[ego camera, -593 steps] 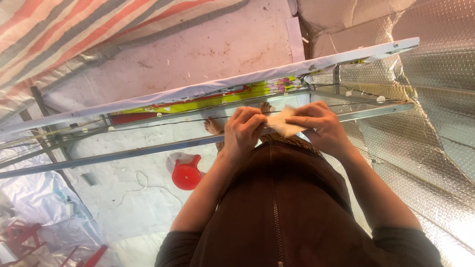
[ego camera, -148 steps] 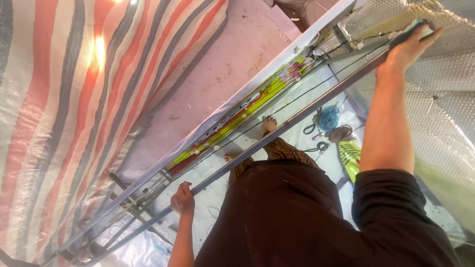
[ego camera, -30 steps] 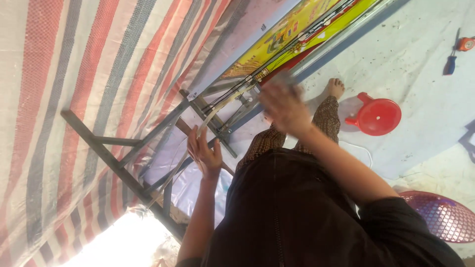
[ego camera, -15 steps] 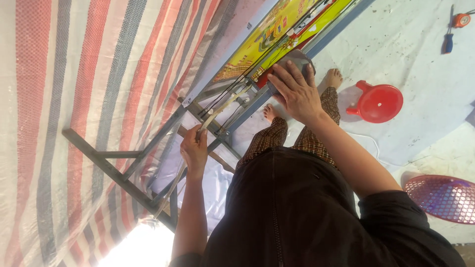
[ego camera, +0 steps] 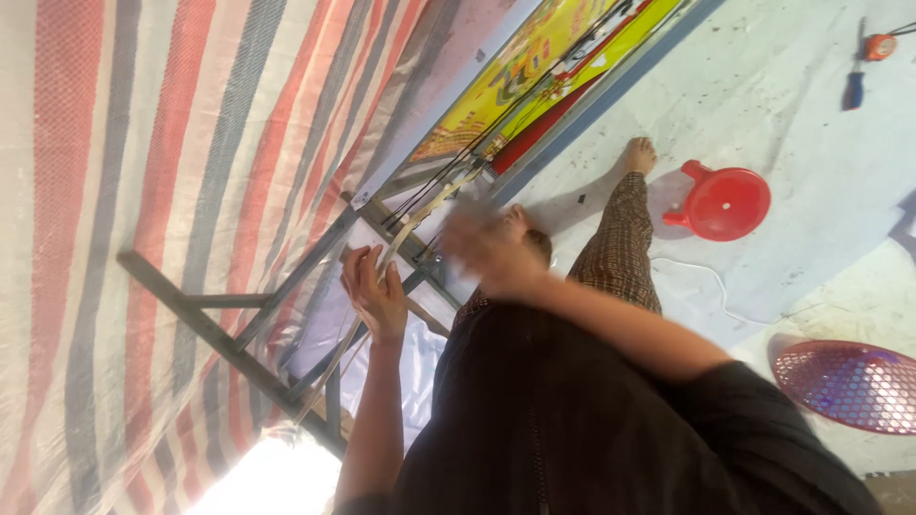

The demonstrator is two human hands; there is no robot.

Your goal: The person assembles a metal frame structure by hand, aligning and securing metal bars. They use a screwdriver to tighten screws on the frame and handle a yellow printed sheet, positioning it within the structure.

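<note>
A thin pale wooden slat, running diagonally from lower left toward upper centre, is being clasped by the left hand, while the blurred right hand, its grip unreadable, is hovering just right of the slat.

Left hand — raised on a straight, bare forearm, palm turned inward, fingers curled loosely about a thin pale strip. Right hand — motion-blurred, just right of that strip, fingers spread; whether it grips cannot be told. Right arm bent at the elbow, dark sleeve to the upper arm.
</note>
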